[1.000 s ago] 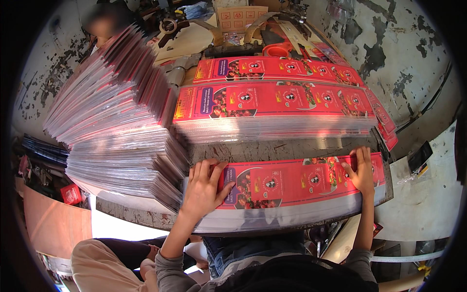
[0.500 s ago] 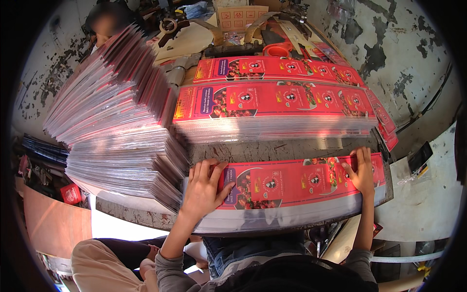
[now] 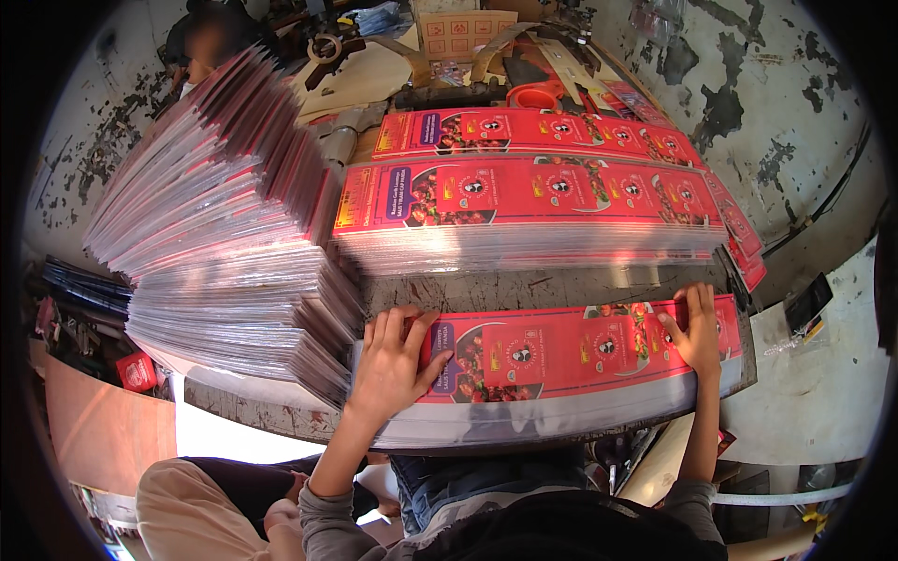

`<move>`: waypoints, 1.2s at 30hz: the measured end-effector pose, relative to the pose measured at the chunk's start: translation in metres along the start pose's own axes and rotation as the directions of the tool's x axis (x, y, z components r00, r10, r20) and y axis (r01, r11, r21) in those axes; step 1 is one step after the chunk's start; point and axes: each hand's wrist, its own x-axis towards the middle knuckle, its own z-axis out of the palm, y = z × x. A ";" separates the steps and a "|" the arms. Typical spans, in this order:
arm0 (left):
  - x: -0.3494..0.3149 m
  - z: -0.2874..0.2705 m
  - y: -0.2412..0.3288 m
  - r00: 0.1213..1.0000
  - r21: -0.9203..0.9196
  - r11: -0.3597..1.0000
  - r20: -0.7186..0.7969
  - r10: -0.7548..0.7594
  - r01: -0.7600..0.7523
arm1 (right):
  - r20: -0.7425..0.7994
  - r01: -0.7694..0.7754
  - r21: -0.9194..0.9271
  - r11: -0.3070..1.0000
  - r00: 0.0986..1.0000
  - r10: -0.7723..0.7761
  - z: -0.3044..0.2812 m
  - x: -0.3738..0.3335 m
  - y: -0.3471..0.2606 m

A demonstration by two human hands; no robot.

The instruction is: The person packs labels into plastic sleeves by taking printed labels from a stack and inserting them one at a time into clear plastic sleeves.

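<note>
A long stack of red printed sheets (image 3: 571, 351) with food pictures lies across the near side of the dark worn table (image 3: 449, 289). My left hand (image 3: 391, 360) grips its left end, thumb on the top sheet and fingers bent over the far left corner. At the right end my right hand (image 3: 694, 332) holds the stack, its thumb on the printed face and its fingers at the far edge. The undersides of both hands' fingers are partly hidden. Below the top sheet, the pale layered edges face me.
Tall, fanned piles of similar sheets (image 3: 224, 215) lean at the left. Beyond my hands lie two more red stacks, a nearer one (image 3: 514, 192) and a farther one (image 3: 524, 129). An orange-red ring-shaped thing (image 3: 535, 95) sits behind them. A person (image 3: 210, 42) is at the far left.
Both my hands and the stack stay in place. The person at the far left has shifted slightly, and another person's hand at the lower left has moved a little.
</note>
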 end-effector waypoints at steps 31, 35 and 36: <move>0.000 0.002 0.000 1.000 -0.028 1.000 -0.018 -0.005 0.004 | -0.003 0.005 -0.024 1.000 1.000 -0.005 0.003 0.000 0.000; 0.001 0.000 0.000 1.000 -0.030 1.000 -0.021 0.000 -0.001 | -0.008 0.001 -0.021 1.000 1.000 -0.001 0.001 0.001 -0.001; 0.001 0.000 0.001 1.000 -0.034 0.999 -0.016 -0.003 0.002 | -0.008 -0.005 -0.020 1.000 1.000 0.005 0.001 0.001 0.000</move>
